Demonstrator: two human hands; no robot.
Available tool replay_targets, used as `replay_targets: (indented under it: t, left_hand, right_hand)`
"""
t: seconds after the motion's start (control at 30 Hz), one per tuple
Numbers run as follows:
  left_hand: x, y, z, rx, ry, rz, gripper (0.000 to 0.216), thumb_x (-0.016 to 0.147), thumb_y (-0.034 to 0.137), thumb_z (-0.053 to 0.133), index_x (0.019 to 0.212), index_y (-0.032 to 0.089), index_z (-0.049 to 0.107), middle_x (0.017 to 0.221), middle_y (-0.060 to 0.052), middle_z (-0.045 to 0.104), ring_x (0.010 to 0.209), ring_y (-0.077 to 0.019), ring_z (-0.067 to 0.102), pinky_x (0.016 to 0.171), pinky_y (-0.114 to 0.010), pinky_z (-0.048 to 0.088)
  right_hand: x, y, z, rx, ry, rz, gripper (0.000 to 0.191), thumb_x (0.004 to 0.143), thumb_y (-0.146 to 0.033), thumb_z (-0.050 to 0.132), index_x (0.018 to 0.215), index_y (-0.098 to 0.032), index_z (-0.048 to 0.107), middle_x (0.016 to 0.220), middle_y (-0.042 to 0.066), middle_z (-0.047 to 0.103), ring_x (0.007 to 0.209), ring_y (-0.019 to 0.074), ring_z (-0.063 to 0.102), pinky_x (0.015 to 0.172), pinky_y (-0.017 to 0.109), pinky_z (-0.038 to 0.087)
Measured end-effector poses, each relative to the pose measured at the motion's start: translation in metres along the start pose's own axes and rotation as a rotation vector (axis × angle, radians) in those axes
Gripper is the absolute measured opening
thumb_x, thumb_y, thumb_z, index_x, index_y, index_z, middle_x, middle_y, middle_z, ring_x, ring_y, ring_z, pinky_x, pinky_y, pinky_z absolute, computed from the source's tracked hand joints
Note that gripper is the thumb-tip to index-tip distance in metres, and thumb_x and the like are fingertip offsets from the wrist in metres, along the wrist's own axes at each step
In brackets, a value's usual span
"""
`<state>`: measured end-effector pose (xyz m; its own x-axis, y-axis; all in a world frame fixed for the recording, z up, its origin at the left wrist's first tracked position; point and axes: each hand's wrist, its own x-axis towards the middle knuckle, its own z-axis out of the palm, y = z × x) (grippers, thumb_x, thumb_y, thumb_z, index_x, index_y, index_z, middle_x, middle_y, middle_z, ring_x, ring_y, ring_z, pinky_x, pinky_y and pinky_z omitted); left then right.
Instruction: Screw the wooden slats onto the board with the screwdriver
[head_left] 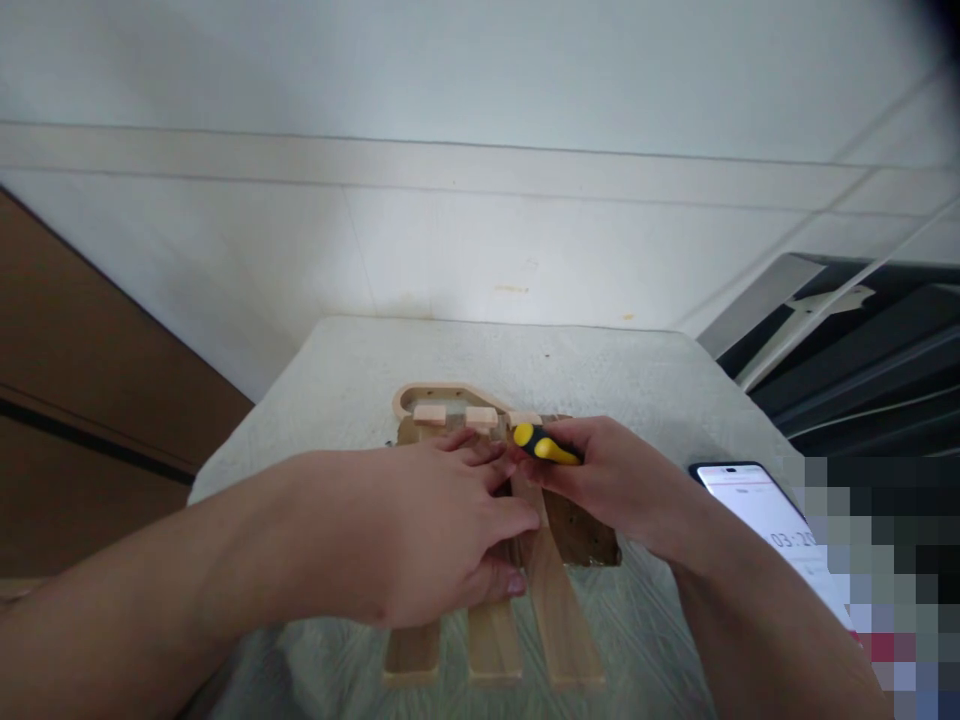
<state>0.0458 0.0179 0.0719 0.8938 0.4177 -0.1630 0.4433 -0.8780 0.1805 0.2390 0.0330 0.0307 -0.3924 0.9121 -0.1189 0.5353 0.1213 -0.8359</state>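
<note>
My left hand (pixel 457 525) lies over the wooden pieces with its fingers spread, pressing on them. In my right hand (pixel 611 470) is a screwdriver (pixel 551 448) with a black and yellow handle; its tip is hidden. Three pale wooden slats reach toward me: a left slat (pixel 412 655), a middle slat (pixel 495 645) and a right slat (pixel 566 620). Small wooden blocks (pixel 481 417) sit at their far ends. Behind these lies a rounded wooden frame (pixel 431 389) with small holes. A brown board (pixel 585 530) shows beneath the slats.
A plastic-covered table (pixel 300 400) stands against a white wall. At its right lies a phone (pixel 757 525) with a timer on its screen. Dark items and a white bracket (pixel 810 320) are beyond the right edge. A brown panel (pixel 90 350) stands at left.
</note>
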Motion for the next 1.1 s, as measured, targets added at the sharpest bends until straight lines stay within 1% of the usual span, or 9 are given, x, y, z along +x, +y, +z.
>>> replay_targets:
  t: [0.1,0.3,0.47,0.63,0.8,0.9,0.97,1.03,1.1]
  left_hand:
    - [0.001,0.000,-0.002,-0.010,-0.032,0.002,0.036,0.096,0.042,0.038,0.118,0.021,0.057,0.120,-0.007,0.062,0.123,-0.0282,0.051,0.113,-0.047,0.029]
    - [0.003,0.000,-0.004,0.007,-0.076,-0.016,0.034,0.095,0.044,0.042,0.113,0.021,0.060,0.115,-0.006,0.065,0.121,-0.0273,0.054,0.112,-0.048,0.033]
    - [0.003,0.000,-0.005,0.055,-0.101,0.023,0.035,0.096,0.041,0.038,0.116,0.021,0.059,0.119,-0.005,0.063,0.126,-0.0270,0.050,0.115,-0.047,0.028]
    - [0.003,0.001,-0.007,0.038,-0.122,0.029,0.036,0.096,0.042,0.038,0.117,0.021,0.059,0.121,-0.006,0.063,0.129,-0.0282,0.048,0.116,-0.047,0.027]
    - [0.003,0.003,-0.011,-0.003,-0.147,-0.052,0.042,0.095,0.047,0.040,0.122,0.021,0.057,0.127,-0.008,0.061,0.132,-0.0291,0.044,0.117,-0.049,0.023]
    - [0.002,0.005,-0.012,0.001,-0.146,-0.058,0.041,0.094,0.045,0.043,0.123,0.020,0.057,0.136,-0.010,0.055,0.135,-0.0291,0.041,0.117,-0.048,0.024]
    - [0.002,0.006,-0.012,0.011,-0.135,-0.058,0.041,0.095,0.044,0.042,0.125,0.020,0.056,0.140,-0.012,0.050,0.136,-0.0300,0.038,0.116,-0.048,0.026]
    - [0.002,0.007,-0.011,0.018,-0.130,-0.066,0.041,0.095,0.043,0.041,0.126,0.020,0.056,0.141,-0.013,0.049,0.136,-0.0312,0.038,0.115,-0.049,0.029]
    - [0.002,0.006,-0.010,0.023,-0.124,-0.070,0.041,0.095,0.043,0.042,0.124,0.019,0.057,0.140,-0.015,0.050,0.135,-0.0322,0.039,0.113,-0.049,0.032]
  right_hand:
    - [0.002,0.000,0.001,0.011,-0.016,0.024,0.015,0.078,-0.015,0.058,0.078,-0.022,0.071,0.080,0.000,0.075,0.072,0.0182,0.068,0.064,0.027,0.051]
    - [0.005,-0.001,0.002,0.010,-0.016,0.036,0.019,0.074,-0.010,0.056,0.080,-0.020,0.071,0.082,0.001,0.074,0.076,0.0188,0.067,0.066,0.027,0.050]
    - [0.006,-0.003,0.003,-0.007,-0.014,0.032,0.019,0.073,-0.008,0.057,0.078,-0.020,0.071,0.080,0.002,0.074,0.072,0.0184,0.066,0.066,0.027,0.049]
    - [0.005,0.003,0.005,-0.007,0.027,0.006,0.015,0.075,-0.013,0.058,0.080,-0.021,0.070,0.084,0.003,0.073,0.075,0.0197,0.065,0.069,0.030,0.049]
    - [-0.005,0.002,0.004,-0.060,0.071,-0.046,0.010,0.077,-0.020,0.061,0.082,-0.021,0.069,0.085,0.003,0.071,0.078,0.0203,0.064,0.071,0.032,0.047]
    - [-0.015,-0.002,-0.001,-0.044,0.127,-0.038,0.012,0.079,-0.031,0.062,0.080,-0.021,0.068,0.074,0.002,0.068,0.068,0.0186,0.060,0.061,0.030,0.044]
    - [-0.020,-0.001,-0.002,0.090,0.202,-0.110,0.017,0.083,-0.035,0.059,0.083,-0.021,0.068,0.079,0.002,0.068,0.073,0.0183,0.061,0.063,0.030,0.046]
    - [-0.021,0.002,-0.002,0.226,0.336,-0.203,0.020,0.088,-0.038,0.054,0.092,-0.023,0.067,0.087,0.002,0.068,0.082,0.0175,0.061,0.070,0.029,0.047]
    - [-0.019,0.006,0.001,0.251,0.488,-0.285,0.023,0.091,-0.039,0.051,0.104,-0.026,0.065,0.091,0.001,0.067,0.084,0.0156,0.060,0.073,0.028,0.047]
